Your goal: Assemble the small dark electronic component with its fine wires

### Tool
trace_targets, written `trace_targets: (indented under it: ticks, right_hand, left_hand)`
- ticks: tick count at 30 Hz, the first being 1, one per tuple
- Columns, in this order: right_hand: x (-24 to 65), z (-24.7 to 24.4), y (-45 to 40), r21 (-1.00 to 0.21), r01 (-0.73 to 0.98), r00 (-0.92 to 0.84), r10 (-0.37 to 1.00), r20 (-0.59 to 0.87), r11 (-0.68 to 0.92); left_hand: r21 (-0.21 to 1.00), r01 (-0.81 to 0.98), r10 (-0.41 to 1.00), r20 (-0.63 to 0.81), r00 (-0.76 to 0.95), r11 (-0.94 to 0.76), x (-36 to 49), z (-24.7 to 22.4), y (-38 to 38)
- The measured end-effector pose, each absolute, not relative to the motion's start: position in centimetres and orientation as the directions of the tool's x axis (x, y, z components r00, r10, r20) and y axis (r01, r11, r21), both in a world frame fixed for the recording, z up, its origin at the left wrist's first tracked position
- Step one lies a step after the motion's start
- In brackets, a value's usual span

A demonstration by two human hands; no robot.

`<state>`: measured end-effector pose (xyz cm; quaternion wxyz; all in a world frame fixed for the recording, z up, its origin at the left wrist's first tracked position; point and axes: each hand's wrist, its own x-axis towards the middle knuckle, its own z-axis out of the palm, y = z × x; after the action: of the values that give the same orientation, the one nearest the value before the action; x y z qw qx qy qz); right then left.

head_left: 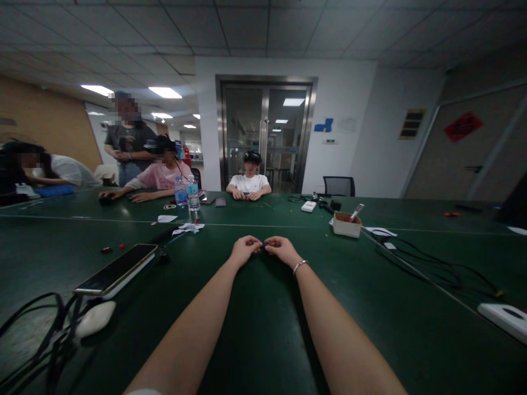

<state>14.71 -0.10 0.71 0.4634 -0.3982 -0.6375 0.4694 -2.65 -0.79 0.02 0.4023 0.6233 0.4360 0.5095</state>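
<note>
Both my arms reach forward over a dark green table (263, 323). My left hand (246, 249) and my right hand (282, 249) almost meet at its middle. Between their fingertips is a small dark object (264, 246), too small to make out. The fingers of each hand are closed on it, the left from one side and the right from the other. A silver bracelet (300, 266) circles my right wrist.
Left of my arms lie a phone (119, 270), a white mouse (95, 319) and black cables (53, 334). Water bottles (192, 193) stand further back. To the right are a small box (347, 225), cables and a white device (504, 319). Several people are across the table.
</note>
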Motion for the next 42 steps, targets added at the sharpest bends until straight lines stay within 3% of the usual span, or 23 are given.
trace_targets:
  ticks: [7, 16, 42]
  right_hand:
    - [14.9, 0.8, -0.5, -0.978, 0.036, -0.231, 0.954, 0.193, 0.207]
    - [15.3, 0.0, 0.3, -0.986, -0.054, -0.205, 0.964, 0.167, 0.160]
    - [15.4, -0.3, 0.5, -0.986, -0.053, -0.201, 0.966, 0.163, 0.155]
  left_hand:
    - [0.922, 0.243, 0.953, 0.293, 0.071, -0.302, -2.5, 0.6, -1.5]
    - [0.943, 0.118, 0.944, 0.293, 0.150, -0.311, -2.7, -0.4, -0.4]
    - [0.946, 0.204, 0.963, 0.227, 0.144, -0.253, -2.7, -0.3, -0.3]
